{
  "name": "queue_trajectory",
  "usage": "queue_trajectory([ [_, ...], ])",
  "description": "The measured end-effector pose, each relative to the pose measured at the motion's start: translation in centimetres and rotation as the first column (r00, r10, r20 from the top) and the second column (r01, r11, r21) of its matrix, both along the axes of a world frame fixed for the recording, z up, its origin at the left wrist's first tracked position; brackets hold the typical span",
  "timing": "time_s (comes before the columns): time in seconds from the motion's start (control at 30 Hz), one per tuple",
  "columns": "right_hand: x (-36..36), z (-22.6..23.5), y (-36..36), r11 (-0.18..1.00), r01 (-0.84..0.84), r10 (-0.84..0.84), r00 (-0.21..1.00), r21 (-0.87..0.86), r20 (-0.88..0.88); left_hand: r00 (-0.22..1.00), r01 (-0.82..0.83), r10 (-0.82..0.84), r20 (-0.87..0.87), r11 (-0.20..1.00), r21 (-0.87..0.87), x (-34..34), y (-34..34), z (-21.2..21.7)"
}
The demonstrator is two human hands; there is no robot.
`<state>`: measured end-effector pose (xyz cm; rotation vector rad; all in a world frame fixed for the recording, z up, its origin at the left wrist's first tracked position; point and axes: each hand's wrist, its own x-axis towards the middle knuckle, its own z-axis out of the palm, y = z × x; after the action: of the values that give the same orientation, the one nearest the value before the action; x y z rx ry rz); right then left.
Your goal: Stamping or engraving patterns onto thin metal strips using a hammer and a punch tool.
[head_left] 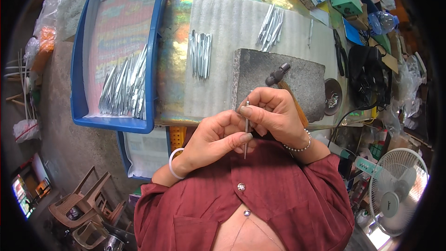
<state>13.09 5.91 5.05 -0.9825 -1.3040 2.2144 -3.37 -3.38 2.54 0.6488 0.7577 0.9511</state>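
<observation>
While fisheye bending the bench edges toward the rim, much going unread: clutter at far right blurring into bags and boxes, dark cables tangling beside a black bag (367,76), lower half of the thin metal rod (246,128) partly hiding behind fingers. Palms facing away, so inner grip staying unseen.

Lying largest at left: blue tray (155,65), its far corner cut off at the top edge, holding a heap of flat metal strips (124,88). Spreading across the middle: white foam sheet (232,23), carrying one bundle of strips (200,55) near its left side and another bundle (271,27) higher up. Sitting on the foam toward the body: grey stone block (278,81), with a small hammer (278,74) resting on top, handle running under the right hand.

Holding the rod upright, close to the chest, just off the near edge of the block: left hand (211,142) pinching it low between thumb and forefinger, right hand (274,111) pinching it higher, fingertips closed tight around it. Rod tip poking out above the right fingers, bottom end showing below the left thumb.

Leaving open room: bare foam between the strip bundles; top of the block left of the hammer head. Standing at lower right: white fan (397,190).
</observation>
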Motion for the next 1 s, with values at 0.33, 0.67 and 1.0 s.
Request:
queue_trajectory([
  [0.33,-0.9,-0.6,0.3,0.998,0.040,-0.041,0.999,-0.047,-0.017,0.986,-0.072,0.087,0.144,0.992,-0.108,-0.5,0.1,-0.6],
  [0.67,-1.7,-1.2,-1.5,0.980,-0.015,0.046,0.987,0.199,-0.152,0.712,-0.556,0.548,0.438,0.822,-0.123,-2.2,0.4,-1.2],
  [1.0,3.2,-0.4,0.0,0.881,-0.107,0.033,0.985,0.461,0.167,0.461,-0.542,0.693,-0.555,0.714,0.442,-4.4,6.4,-1.0],
])
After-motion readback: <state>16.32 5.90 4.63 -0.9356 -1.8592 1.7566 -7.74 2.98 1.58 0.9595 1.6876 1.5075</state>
